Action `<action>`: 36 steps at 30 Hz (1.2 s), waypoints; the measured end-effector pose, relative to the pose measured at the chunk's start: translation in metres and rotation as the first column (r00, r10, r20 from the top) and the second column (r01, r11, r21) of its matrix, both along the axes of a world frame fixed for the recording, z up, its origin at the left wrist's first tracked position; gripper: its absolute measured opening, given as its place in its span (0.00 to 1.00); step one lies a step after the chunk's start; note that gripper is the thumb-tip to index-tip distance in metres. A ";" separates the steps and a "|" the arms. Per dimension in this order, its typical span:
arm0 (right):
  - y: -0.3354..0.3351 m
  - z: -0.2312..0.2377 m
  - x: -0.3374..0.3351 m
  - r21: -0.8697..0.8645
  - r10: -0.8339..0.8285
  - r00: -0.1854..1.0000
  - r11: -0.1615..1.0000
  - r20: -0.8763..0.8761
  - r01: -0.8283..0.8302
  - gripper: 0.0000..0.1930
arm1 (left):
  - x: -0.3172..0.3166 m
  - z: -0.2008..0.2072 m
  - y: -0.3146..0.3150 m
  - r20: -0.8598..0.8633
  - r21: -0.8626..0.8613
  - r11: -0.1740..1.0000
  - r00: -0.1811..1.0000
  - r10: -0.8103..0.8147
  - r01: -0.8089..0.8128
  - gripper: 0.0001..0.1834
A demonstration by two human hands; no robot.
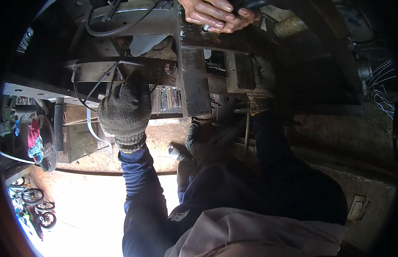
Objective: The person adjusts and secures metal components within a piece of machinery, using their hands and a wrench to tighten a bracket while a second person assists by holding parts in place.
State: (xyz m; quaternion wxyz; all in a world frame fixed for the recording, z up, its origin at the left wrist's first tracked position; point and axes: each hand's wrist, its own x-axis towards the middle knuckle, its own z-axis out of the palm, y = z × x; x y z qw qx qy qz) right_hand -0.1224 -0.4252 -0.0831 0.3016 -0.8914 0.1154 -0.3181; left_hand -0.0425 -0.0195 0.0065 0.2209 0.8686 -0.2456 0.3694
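We saw the left hand (124, 110), in a gray knit glove, left of the frame's centre, its fingers at the lower edge of a flat metal bar (94, 72) in the upper left; whether they were clamped on it or merely resting, we could not tell. Thin bent rods (94, 88) crossed beside that glove. The right hand (261, 83), also gloved, lay alongside a rectangular block (240, 70) right of upper centre (too shadowed for us to judge its grip). Between the gloves we found a thick beam (194, 81). At the top edge, another person's bare hand (212, 15) was curled near a dark object (251, 4). Bicycles (33, 196) stood lower left.
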 end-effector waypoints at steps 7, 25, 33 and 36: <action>0.012 0.015 -0.004 -0.104 0.009 1.000 0.995 -0.009 -0.010 0.12 | 0.000 -0.001 0.001 -0.001 -0.004 1.000 1.000 0.012 -0.012 0.11; 0.027 0.035 -0.001 -0.065 0.078 0.997 0.995 -0.025 -0.080 0.18 | 0.000 -0.001 0.002 -0.022 -0.016 0.999 0.999 0.043 -0.044 0.11; -0.016 -0.018 -0.012 -0.138 -0.045 0.965 0.990 -0.258 0.010 0.26 | -0.002 0.004 0.000 -0.055 -0.025 1.000 0.998 0.000 -0.001 0.13; -0.003 -0.010 -0.007 0.070 0.043 0.989 0.997 -0.138 -0.034 0.23 | -0.002 0.000 0.003 -0.030 -0.006 1.000 0.999 0.028 -0.028 0.13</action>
